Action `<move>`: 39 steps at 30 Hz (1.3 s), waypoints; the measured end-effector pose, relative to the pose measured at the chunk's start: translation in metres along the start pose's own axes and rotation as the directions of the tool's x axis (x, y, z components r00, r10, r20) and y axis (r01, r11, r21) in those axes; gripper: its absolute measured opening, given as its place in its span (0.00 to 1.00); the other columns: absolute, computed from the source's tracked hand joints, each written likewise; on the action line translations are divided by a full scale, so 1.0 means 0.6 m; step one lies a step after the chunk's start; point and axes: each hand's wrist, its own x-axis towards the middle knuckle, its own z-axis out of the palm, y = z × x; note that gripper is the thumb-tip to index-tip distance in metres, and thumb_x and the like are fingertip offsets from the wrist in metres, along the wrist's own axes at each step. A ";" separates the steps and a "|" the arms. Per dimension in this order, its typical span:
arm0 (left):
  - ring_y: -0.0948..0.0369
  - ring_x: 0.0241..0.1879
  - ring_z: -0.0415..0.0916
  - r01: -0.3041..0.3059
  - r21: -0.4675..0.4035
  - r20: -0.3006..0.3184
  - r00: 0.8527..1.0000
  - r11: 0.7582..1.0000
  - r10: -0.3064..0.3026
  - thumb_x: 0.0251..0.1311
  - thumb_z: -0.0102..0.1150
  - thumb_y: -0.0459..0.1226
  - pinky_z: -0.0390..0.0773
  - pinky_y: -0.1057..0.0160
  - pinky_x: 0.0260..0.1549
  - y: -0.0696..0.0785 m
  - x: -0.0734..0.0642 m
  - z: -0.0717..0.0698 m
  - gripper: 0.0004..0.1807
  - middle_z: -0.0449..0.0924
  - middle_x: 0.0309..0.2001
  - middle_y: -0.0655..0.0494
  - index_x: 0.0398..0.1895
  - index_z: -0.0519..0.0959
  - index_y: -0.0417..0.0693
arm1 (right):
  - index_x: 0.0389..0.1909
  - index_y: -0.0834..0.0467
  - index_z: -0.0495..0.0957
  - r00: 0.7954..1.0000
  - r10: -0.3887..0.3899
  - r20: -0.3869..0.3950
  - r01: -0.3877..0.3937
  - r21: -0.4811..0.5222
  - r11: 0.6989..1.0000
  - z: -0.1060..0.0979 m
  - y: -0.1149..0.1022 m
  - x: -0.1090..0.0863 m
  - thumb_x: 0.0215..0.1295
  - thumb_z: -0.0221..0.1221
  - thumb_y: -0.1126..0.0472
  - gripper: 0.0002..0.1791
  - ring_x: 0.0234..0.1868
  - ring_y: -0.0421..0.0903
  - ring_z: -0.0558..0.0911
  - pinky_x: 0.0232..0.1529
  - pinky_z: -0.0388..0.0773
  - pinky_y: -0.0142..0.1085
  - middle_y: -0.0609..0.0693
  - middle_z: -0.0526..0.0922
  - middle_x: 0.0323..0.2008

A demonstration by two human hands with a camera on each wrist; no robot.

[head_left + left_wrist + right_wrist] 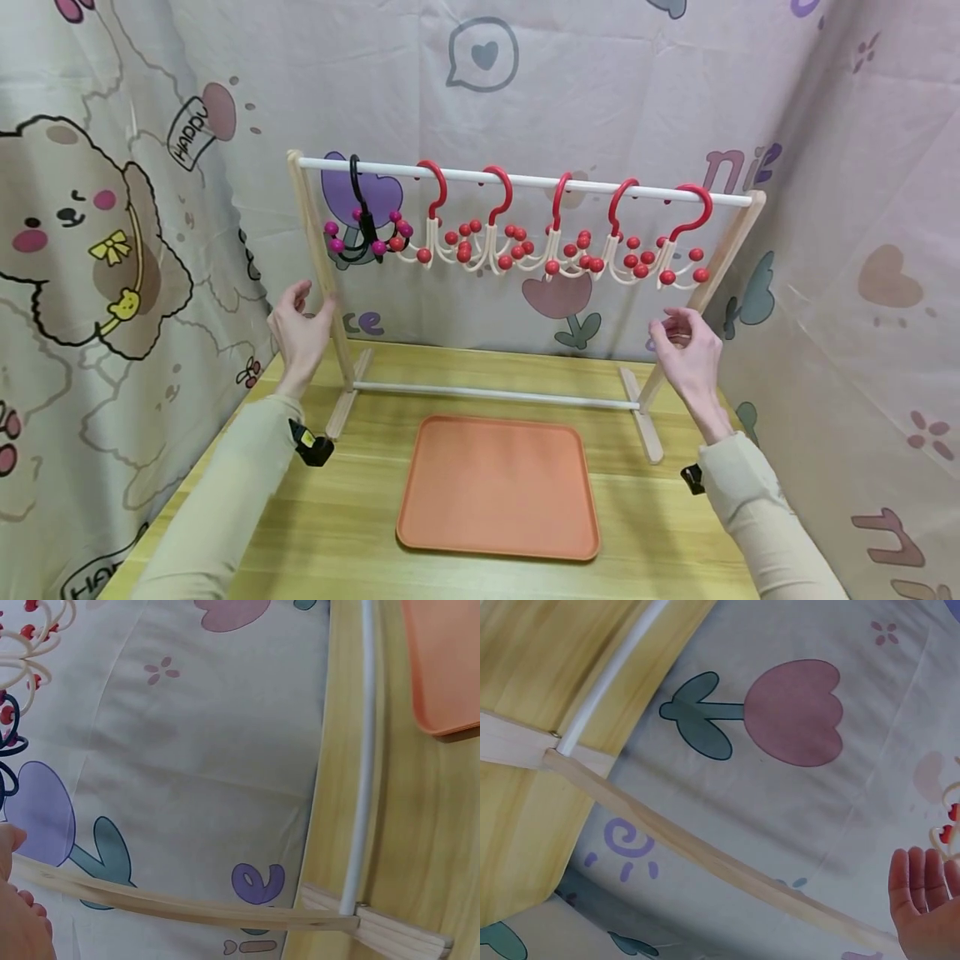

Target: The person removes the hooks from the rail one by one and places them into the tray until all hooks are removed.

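Note:
A wooden rack with a white top rod point(525, 179) stands on the table. From the rod hang a black multi-arm hanger point(366, 225) with magenta tips at the left and several cream hangers point(553, 242) with red hooks and red tips. My left hand point(300, 333) is raised beside the left post point(318, 242), its fingers loosely bent around nothing. By the right post point(723, 258), my right hand point(690, 350) is lifted, also holding nothing. In the right wrist view its fingers point(919, 877) are fairly straight.
An orange tray point(498, 487) lies on the wooden table point(337, 508) in front of the rack. A lower white rod point(495, 394) joins the rack's feet point(641, 417). Printed curtains point(480, 108) surround the table at the back and sides.

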 end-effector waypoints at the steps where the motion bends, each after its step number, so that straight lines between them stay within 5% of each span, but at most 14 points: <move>1: 0.46 0.64 0.74 0.001 -0.004 -0.002 1.000 1.000 -0.001 0.63 0.64 0.39 0.70 0.51 0.68 0.002 0.002 0.000 0.27 0.77 0.63 0.36 0.63 0.75 0.35 | 0.48 0.68 0.79 1.000 0.003 -0.010 -0.003 0.002 1.000 -0.001 -0.002 0.001 0.67 0.60 0.61 0.15 0.31 0.21 0.74 0.36 0.71 0.12 0.48 0.82 0.33; 5: 0.47 0.65 0.75 0.011 -0.024 -0.003 1.000 1.000 -0.011 0.63 0.65 0.39 0.70 0.56 0.69 0.010 0.010 0.000 0.27 0.78 0.63 0.37 0.62 0.75 0.35 | 0.46 0.68 0.79 0.999 0.006 -0.052 -0.005 0.010 1.000 -0.007 -0.008 0.008 0.67 0.59 0.62 0.14 0.30 0.22 0.74 0.35 0.71 0.12 0.29 0.75 0.29; 8: 0.48 0.64 0.76 0.015 -0.037 -0.007 1.000 0.999 -0.015 0.63 0.65 0.39 0.72 0.58 0.68 0.015 0.015 0.000 0.26 0.79 0.63 0.38 0.62 0.75 0.35 | 0.44 0.69 0.80 0.996 -0.002 -0.084 0.004 0.024 1.000 -0.013 -0.016 0.013 0.67 0.59 0.62 0.13 0.29 0.24 0.74 0.35 0.71 0.13 0.24 0.74 0.28; 27: 0.47 0.63 0.78 0.048 -0.107 0.001 0.999 0.993 -0.048 0.64 0.64 0.35 0.75 0.59 0.64 0.028 0.042 0.005 0.25 0.79 0.62 0.36 0.62 0.75 0.32 | 0.46 0.69 0.80 0.982 -0.037 -0.183 0.063 0.138 0.988 -0.033 -0.061 0.046 0.67 0.60 0.59 0.16 0.29 0.29 0.76 0.37 0.75 0.16 0.28 0.77 0.30; 39: 0.49 0.56 0.83 0.022 -0.051 -0.028 0.999 0.998 -0.023 0.64 0.64 0.37 0.81 0.67 0.56 0.027 0.052 0.010 0.22 0.84 0.56 0.40 0.58 0.79 0.35 | 0.49 0.64 0.81 0.983 -0.015 -0.184 0.050 0.185 0.981 -0.038 -0.081 0.075 0.67 0.62 0.55 0.17 0.32 0.32 0.80 0.43 0.78 0.18 0.29 0.81 0.34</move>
